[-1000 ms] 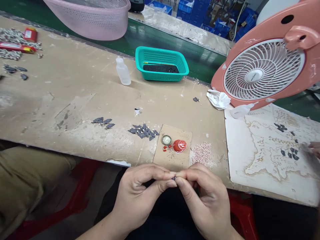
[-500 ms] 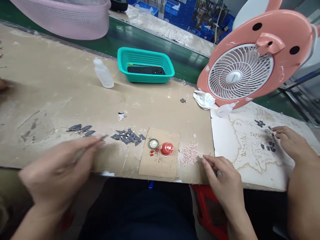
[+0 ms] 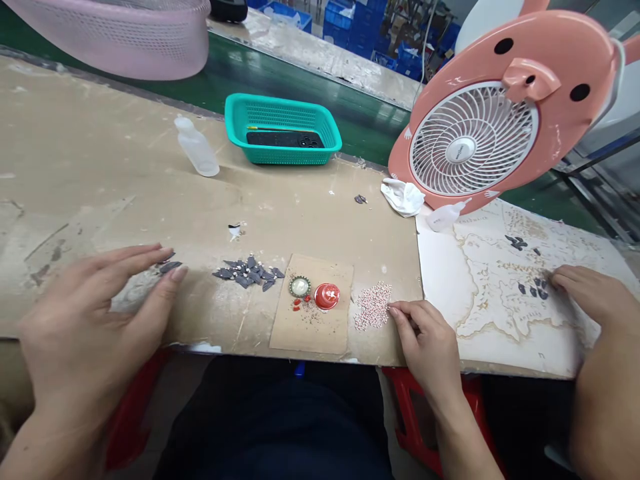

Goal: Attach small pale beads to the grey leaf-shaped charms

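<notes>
The person's left hand (image 3: 85, 327) lies open and palm-down near the front edge of a scuffed beige board bench (image 3: 100, 167), holding nothing. Its fingertips stop just beside a slim dark grey leaf-shaped piece (image 3: 171, 267), whose long axis runs almost left to right, slightly tilted. Further right, a heap of matt grey leaf pieces (image 3: 246, 273) points every way. The right hand (image 3: 430, 347) curves loosely, its fingertips (image 3: 395, 311) at the edge of a mound of tiny pink-white beads (image 3: 373, 307); whether it pinches any cannot be told. Between heap and mound lies a brown card square (image 3: 310, 333), carrying a crimped metal bottle cap (image 3: 299, 287) and a glossy red round cap (image 3: 327, 296). A co-worker's hand (image 3: 580, 287) rests over a printed paper sheet (image 3: 500, 313) at the bench's right end
</notes>
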### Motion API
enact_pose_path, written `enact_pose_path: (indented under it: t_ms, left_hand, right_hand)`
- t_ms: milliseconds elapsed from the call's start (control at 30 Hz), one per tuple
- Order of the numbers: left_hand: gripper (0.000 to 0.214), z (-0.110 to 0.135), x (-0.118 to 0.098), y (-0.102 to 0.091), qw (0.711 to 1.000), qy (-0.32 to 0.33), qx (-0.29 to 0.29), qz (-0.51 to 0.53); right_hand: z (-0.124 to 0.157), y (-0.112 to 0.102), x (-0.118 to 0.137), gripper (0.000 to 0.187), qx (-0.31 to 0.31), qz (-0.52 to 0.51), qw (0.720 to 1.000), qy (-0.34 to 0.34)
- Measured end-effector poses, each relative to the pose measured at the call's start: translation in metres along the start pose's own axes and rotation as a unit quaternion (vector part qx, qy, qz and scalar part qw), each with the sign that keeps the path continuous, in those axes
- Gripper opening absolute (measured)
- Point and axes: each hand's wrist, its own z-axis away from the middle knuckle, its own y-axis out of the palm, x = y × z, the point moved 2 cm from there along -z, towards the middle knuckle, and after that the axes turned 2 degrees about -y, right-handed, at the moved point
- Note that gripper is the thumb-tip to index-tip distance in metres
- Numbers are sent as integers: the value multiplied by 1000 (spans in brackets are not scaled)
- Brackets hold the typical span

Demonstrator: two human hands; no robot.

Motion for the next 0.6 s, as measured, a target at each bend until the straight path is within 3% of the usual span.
enact_pose_path:
  t_ms: [67, 100, 200, 300, 367, 467, 600]
  left_hand:
    - [34, 0, -10, 2, 984, 87, -97, -124]
    - [34, 1, -15, 5, 973, 123, -118, -155]
    - [29, 11, -32, 20, 978, 174, -82, -86]
    - [25, 29, -53, 40, 985, 170, 23, 19]
    - [21, 40, -65, 54, 981, 128, 124, 77]
    - [13, 51, -76, 71, 956, 14, 251, 154]
    - [16, 55, -80, 81, 890, -160, 345, 253]
  right_hand:
    - [1, -2, 0, 22, -10, -26, 1000, 7]
    - [2, -3, 1, 22, -20, -39, 999, 12]
    - [5, -8, 5, 19, -56, -78, 995, 30]
    - [7, -10, 19, 15, -64, -126, 989, 37]
    - [10, -12, 32, 10, -65, -174, 982, 35]
    - [14, -15, 56, 7, -59, -212, 976, -8]
    - [17, -17, 84, 20, -24, -202, 972, -117]
